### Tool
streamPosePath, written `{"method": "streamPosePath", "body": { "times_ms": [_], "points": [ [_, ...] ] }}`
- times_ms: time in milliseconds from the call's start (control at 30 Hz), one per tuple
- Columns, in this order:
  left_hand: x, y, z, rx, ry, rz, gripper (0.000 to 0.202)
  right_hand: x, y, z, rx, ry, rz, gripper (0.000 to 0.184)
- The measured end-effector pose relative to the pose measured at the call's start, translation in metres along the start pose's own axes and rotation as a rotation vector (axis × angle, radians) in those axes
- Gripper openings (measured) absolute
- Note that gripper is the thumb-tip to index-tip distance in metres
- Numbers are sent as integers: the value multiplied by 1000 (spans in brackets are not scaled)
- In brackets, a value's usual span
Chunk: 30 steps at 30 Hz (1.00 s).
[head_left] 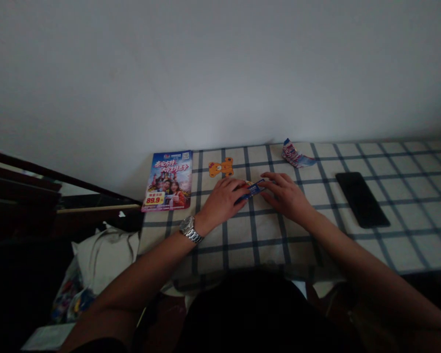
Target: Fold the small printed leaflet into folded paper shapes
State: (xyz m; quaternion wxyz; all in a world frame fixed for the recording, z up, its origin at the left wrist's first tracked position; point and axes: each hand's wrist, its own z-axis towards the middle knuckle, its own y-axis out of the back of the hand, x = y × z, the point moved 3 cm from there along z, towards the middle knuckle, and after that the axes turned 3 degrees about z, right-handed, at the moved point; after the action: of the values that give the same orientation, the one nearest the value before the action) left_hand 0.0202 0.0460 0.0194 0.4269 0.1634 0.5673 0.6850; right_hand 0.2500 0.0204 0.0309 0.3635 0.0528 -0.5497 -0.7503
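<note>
Between my two hands is a small folded printed paper [255, 188], blue with some orange, held low over the checked tablecloth. My left hand [224, 200], with a metal watch [191, 229] on its wrist, is closed on the paper's left part. The fingers of my right hand [284, 195] pinch its right end. Just behind my left hand lies a flat orange teddy bear cutout [221, 167]. A pleated, colourful printed paper [296, 156] stands near the wall, beyond my right hand.
A flyer [168, 181] lies at the table's left end. To the right is a black phone [362, 199] on the checked tablecloth [419, 206]. The wall [220, 73] borders the back. A white bag [106, 250] sits below on the left. Something blurred pokes in at the right edge.
</note>
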Motion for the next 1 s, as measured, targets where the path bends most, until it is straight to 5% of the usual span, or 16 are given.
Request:
{"method": "streamPosePath", "body": {
  "times_ms": [467, 1000],
  "points": [
    [13, -9, -10, -28, 35, -64, 34, 0, -31, 18, 49, 89, 43, 25],
    [9, -5, -9, -90, 47, -12, 29, -5, -36, 15, -30, 112, 53, 26]
  ]
}}
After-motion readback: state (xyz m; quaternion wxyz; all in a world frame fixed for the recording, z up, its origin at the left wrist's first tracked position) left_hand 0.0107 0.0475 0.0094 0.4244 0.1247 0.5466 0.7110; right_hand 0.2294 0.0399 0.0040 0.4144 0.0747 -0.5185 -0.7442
